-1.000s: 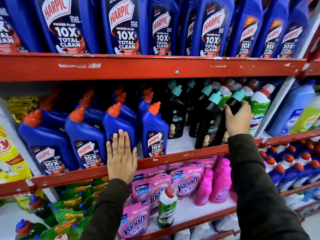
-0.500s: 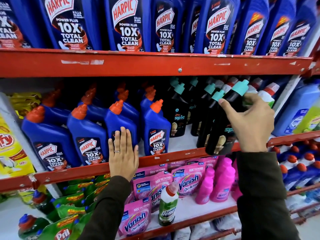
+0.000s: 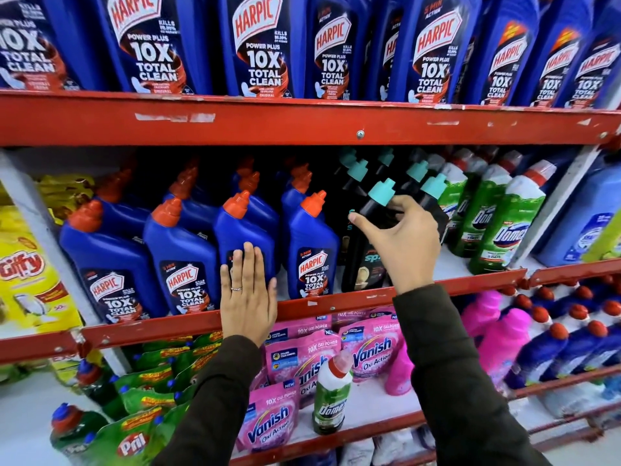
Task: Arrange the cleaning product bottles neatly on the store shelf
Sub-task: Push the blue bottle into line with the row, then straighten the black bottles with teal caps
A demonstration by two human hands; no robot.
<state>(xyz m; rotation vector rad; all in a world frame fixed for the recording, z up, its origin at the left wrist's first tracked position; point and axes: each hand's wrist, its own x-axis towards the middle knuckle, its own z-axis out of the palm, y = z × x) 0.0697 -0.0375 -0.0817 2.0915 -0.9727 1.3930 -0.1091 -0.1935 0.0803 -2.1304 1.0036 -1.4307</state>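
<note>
Clamped around the black bottle (image 3: 369, 253) just below its teal cap, your right hand (image 3: 401, 245) tilts it (leaning left) above the middle shelf's red lip (image 3: 336, 306). Left of that grip, your left hand (image 3: 248, 299) lies flat and open against a blue Harpic bottle (image 3: 243, 230)

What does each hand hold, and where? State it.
Right hand holds a black teal-capped bottle by its neck and shoulder. Left hand lies flat against a blue Harpic bottle, gripping nothing.

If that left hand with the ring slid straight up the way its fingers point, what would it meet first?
The left hand lies flat on a blue Harpic bottle, so it would probably run up that bottle toward its orange cap.
</note>
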